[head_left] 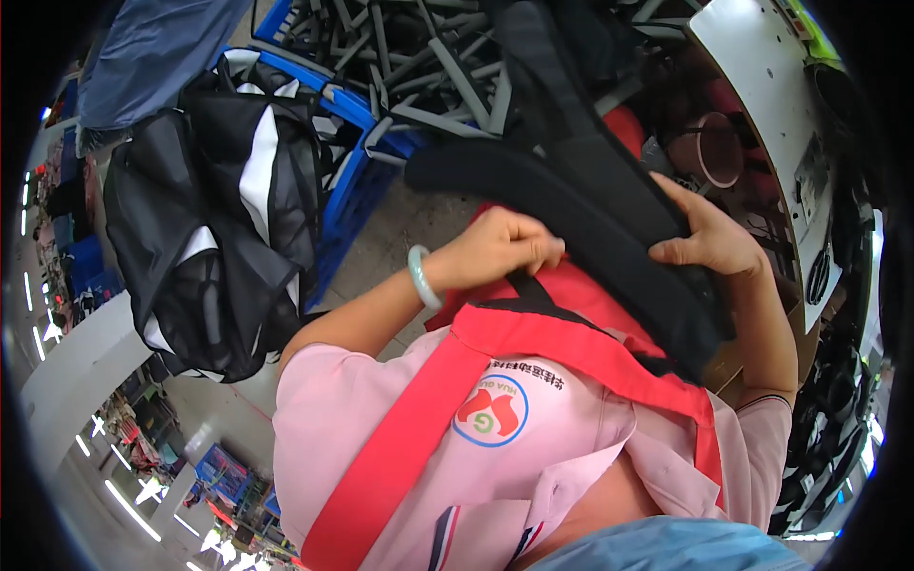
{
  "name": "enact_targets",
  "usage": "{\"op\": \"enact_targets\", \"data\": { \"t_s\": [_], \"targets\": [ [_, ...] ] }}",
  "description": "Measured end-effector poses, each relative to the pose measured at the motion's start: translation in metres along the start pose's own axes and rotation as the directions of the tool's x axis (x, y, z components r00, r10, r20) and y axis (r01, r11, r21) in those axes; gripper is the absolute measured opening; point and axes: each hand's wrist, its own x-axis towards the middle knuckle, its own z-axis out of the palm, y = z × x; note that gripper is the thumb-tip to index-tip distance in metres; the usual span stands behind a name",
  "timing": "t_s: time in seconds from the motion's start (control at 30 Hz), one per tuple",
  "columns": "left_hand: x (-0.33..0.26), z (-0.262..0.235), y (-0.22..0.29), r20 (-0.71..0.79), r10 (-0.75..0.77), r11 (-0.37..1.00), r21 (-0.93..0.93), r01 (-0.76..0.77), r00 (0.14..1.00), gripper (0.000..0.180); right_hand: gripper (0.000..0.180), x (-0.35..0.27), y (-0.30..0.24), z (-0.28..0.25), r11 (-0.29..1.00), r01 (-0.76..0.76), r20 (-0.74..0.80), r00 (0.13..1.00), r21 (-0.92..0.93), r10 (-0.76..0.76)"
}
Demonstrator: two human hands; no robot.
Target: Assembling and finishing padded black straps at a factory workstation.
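Note:
In front of my body, two long black padded straps [571, 205] cross and slope down to the right, looking like shoulder straps of a bag. My right hand [716, 236] grips the broad flat part [628, 171] at its right edge, thumb on top and fingers along the side. My left hand [509, 246] is closed with its fingertips pinched together beside the lower strap. What it pinches, if anything, is too small to make out. A narrow dark strip [531, 287] runs just under that hand, over my red apron [590, 357]. A pale green bangle circles my left wrist.
Black-and-white bags [214, 219] are piled at the left. Behind, a blue crate [357, 109] holds many grey tubular pieces [457, 81]. A white worktable [762, 105] curves along the right with scissors [817, 276] near its edge. Beneath it stands a pink bin [709, 152].

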Motion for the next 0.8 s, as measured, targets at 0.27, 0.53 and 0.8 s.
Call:
{"op": "enact_targets", "data": {
  "t_s": [0.27,0.53,0.8],
  "targets": [
    [0.05,0.01,-0.022,-0.095,-0.082,0.553,-0.833,-0.034,0.992,0.02,0.076,0.001,0.022,0.005,0.942,0.086,-0.281,0.942,-0.324,-0.183],
    [0.069,0.005,-0.022,-0.322,0.144,0.775,-0.551,-0.309,0.936,0.025,0.074,0.015,0.018,0.018,0.812,0.12,-0.296,0.893,-0.571,-0.34],
    [0.071,-0.009,-0.008,-0.077,0.117,0.532,-0.837,-0.128,0.99,0.027,0.061,0.054,0.044,0.05,0.079,-0.13,-0.151,0.803,-0.988,-0.577]
  ]
}}
